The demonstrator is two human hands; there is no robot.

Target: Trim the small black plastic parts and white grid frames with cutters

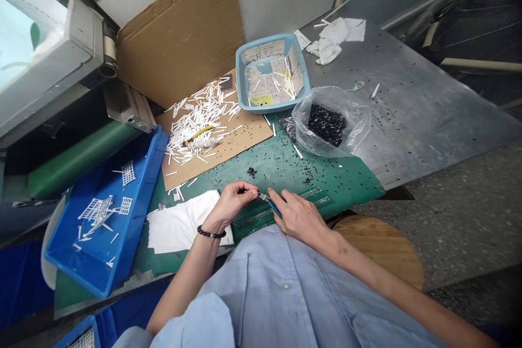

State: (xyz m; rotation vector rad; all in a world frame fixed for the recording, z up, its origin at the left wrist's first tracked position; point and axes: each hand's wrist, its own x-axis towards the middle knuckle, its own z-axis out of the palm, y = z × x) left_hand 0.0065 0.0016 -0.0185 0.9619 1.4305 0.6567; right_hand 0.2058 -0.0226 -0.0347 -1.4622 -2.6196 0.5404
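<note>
My right hand (299, 215) is closed around a pair of pliers or nippers (272, 205) with blue handles. Its metal jaws point left toward my left hand (235, 201), whose thumb and fingers pinch together. A small dark piece seems to show at those fingertips, too small to name. Just beyond my hands, a little heap of black bits (252, 172) lies on the green mat (232, 171), and many more are scattered around it. A folded white cloth (179, 223) lies beside my left wrist.
White sticks (199, 111) and a yellow-handled tool (201, 133) cover a cardboard sheet (253, 136). Behind stands a light-blue basket (240, 84); to its right, a clear bag (359, 119) of black bits. A blue tray (138, 201) with white lattice pieces (98, 212) stands left.
</note>
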